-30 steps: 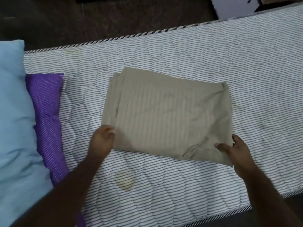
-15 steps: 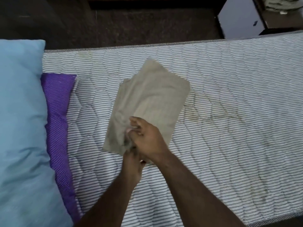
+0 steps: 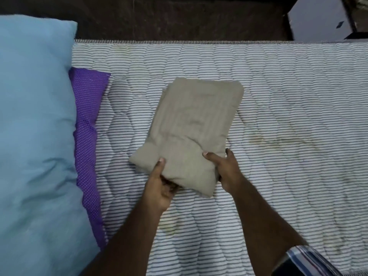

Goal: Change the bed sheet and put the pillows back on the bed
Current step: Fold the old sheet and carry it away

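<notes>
While half a second earlier the two hands had been bunched together at the near edge of the folded beige sheet point(image 3: 191, 132), they now sat apart at its near end. The left hand point(image 3: 161, 182) gripped the near left corner, thumb on top and fingers curled underneath. The right hand point(image 3: 225, 170) gripped the near right edge, thumb pressed on the top layer and fingers hidden below. The sheet had become a thicker, narrower bundle than the wide rectangle seen a second ago, when the hands held its two near corners far apart. It lay angled on the bare striped mattress point(image 3: 278, 96), its far end resting on the quilting and its near end raised slightly in the hands. The light blue pillow point(image 3: 35, 126) lay at the left end of the mattress, partly over the purple dotted pillow point(image 3: 87, 116), both well apart from the sheet. A striped sleeve point(image 3: 310, 257) showed on the right arm.
</notes>
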The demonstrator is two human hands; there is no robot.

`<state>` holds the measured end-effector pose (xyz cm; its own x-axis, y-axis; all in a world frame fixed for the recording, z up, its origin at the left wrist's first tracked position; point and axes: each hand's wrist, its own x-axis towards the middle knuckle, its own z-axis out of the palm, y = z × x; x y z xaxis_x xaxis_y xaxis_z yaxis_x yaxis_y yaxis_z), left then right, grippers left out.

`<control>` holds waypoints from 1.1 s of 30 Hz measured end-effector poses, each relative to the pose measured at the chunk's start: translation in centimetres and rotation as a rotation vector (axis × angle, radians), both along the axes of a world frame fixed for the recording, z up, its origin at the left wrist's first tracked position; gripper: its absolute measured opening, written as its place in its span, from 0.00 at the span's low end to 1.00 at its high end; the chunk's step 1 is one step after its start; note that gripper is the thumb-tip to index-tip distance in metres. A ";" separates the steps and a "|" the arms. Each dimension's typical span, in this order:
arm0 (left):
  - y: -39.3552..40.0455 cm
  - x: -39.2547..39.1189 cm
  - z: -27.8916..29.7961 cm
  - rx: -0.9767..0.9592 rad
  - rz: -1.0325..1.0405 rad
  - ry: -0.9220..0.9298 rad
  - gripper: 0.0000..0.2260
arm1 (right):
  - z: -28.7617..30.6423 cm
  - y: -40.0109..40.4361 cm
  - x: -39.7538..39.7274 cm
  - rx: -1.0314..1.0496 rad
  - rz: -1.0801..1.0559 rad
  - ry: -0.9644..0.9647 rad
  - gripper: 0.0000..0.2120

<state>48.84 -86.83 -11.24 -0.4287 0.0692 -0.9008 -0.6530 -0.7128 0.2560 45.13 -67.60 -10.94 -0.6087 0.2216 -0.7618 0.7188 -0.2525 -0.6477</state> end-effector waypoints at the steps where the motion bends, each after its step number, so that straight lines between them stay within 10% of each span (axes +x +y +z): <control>1: -0.6 -0.3 0.7 0.016 -0.013 0.018 0.22 | 1.0 -0.3 0.2 -0.048 -0.012 0.014 0.26; 10: -4.5 3.6 14.0 -0.075 -0.181 0.229 0.16 | 11.0 -3.2 12.6 -0.535 -0.224 -0.035 0.24; 17: -8.0 13.2 24.4 -0.157 -0.225 0.406 0.07 | 18.2 -10.0 20.2 -0.777 -0.202 0.063 0.45; 21: -13.6 19.0 29.1 -0.171 -0.106 0.489 0.10 | 23.7 -13.8 22.6 -0.648 -0.117 0.121 0.23; 33: -34.8 31.1 36.5 -0.862 -0.112 0.444 0.16 | 38.4 -28.6 26.8 -0.078 0.367 0.835 0.47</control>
<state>79.96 -121.60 25.21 -0.7723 -0.4769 -0.4197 -0.4238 -0.1054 0.8996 71.93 -96.20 27.43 -0.9906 -0.1281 -0.0473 0.0683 -0.1655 -0.9838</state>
